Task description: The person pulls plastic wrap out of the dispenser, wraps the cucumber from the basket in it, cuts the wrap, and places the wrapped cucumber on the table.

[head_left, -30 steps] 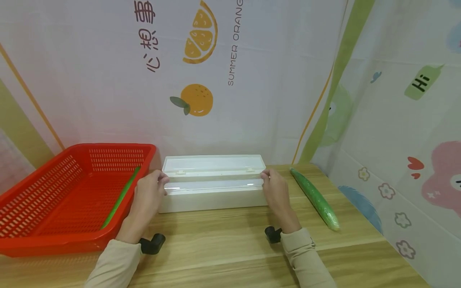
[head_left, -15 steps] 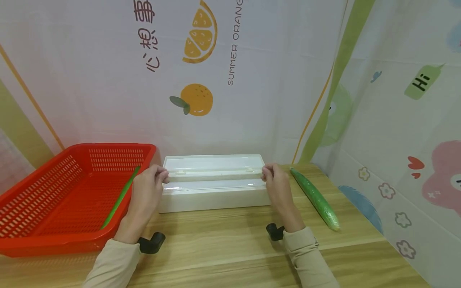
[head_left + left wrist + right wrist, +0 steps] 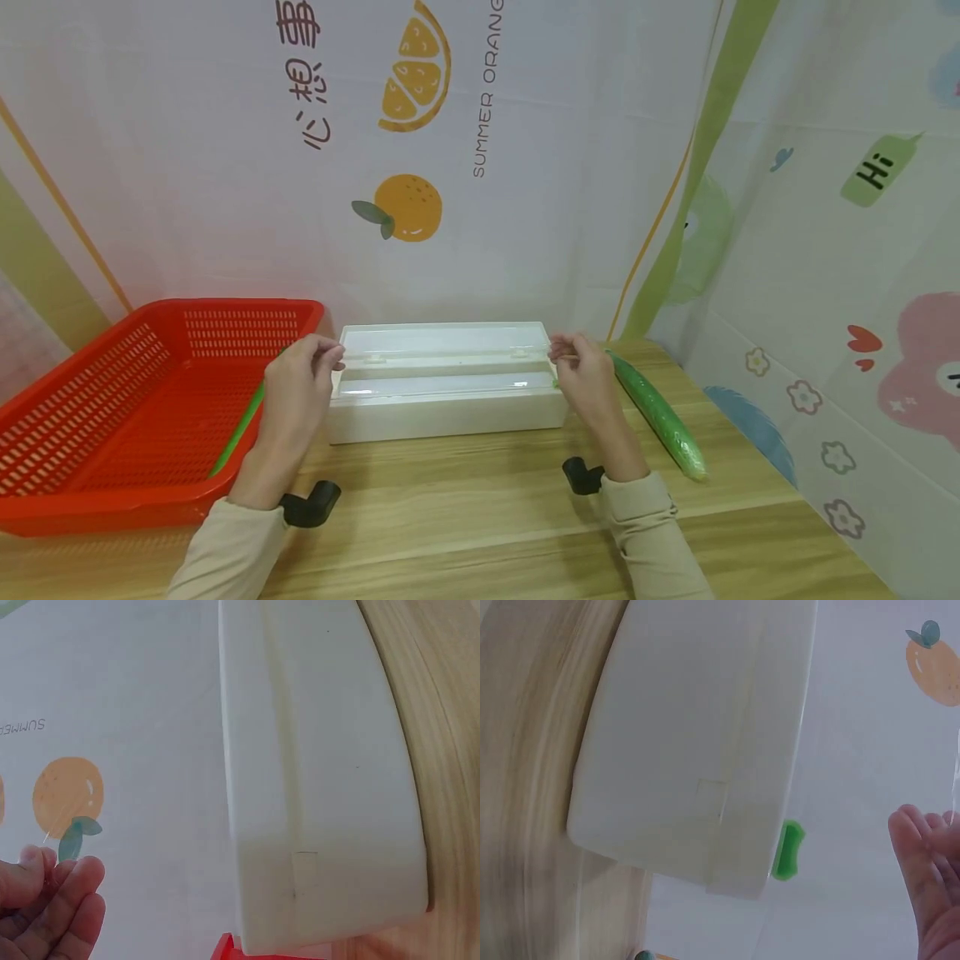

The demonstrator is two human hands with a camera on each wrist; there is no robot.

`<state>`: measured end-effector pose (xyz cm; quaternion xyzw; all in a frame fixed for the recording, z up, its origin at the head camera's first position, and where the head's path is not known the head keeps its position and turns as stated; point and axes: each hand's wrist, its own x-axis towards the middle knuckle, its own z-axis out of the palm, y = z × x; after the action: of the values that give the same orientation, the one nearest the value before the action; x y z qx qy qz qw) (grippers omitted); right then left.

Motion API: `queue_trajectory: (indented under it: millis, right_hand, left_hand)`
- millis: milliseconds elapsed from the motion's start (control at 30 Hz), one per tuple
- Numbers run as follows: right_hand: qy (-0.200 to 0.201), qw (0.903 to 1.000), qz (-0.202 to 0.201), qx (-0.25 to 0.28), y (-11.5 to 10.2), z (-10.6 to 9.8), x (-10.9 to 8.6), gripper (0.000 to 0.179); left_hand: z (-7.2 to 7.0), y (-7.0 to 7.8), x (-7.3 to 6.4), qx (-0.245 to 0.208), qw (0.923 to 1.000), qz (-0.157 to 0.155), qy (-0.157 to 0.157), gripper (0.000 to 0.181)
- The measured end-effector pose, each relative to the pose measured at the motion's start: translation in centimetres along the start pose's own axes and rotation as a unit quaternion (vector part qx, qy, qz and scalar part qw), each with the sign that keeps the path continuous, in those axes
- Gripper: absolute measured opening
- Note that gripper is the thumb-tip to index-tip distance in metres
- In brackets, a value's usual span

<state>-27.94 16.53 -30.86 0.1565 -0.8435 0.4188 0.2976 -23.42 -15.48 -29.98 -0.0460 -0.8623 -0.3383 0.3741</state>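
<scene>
A red basket (image 3: 112,392) sits at the left of the wooden table (image 3: 465,508), with a thin green stick (image 3: 238,433) lying inside it along its right wall. A cucumber wrapped in film (image 3: 660,414) lies at the right, angled toward the back corner. Behind hangs a printed cloth (image 3: 525,167) showing oranges and lettering.
</scene>
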Motion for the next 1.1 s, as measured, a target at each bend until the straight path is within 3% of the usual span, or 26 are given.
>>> queue_trajectory:
  millis: [333, 533, 767, 1100]
  right_hand:
    - [0.077, 0.9968, -0.022, 0.002, -0.4, -0.2, 0.0, 0.012]
    - [0.101, 0.9943, -0.032, 0.000, -0.7, -0.4, 0.2, 0.012]
    - [0.131, 0.9886, -0.072, 0.017, -1.2, -0.5, 0.4, 0.011]
    - [0.149, 0.9859, -0.064, 0.041, -2.4, -1.0, 0.5, 0.010]
  left_hand:
    - [-0.7, 0.2, 0.3, -0.005, 0.9995, 0.019, 0.026, 0.012]
    - [-1.1, 0.6, 0.5, -0.008, 0.9985, 0.028, 0.046, 0.011]
    - [-1.6, 1.1, 0.6, -0.011, 0.9977, 0.032, 0.060, 0.013]
    - [-2.6, 2.0, 0.5, -0.035, 0.9977, 0.018, 0.054, 0.016]
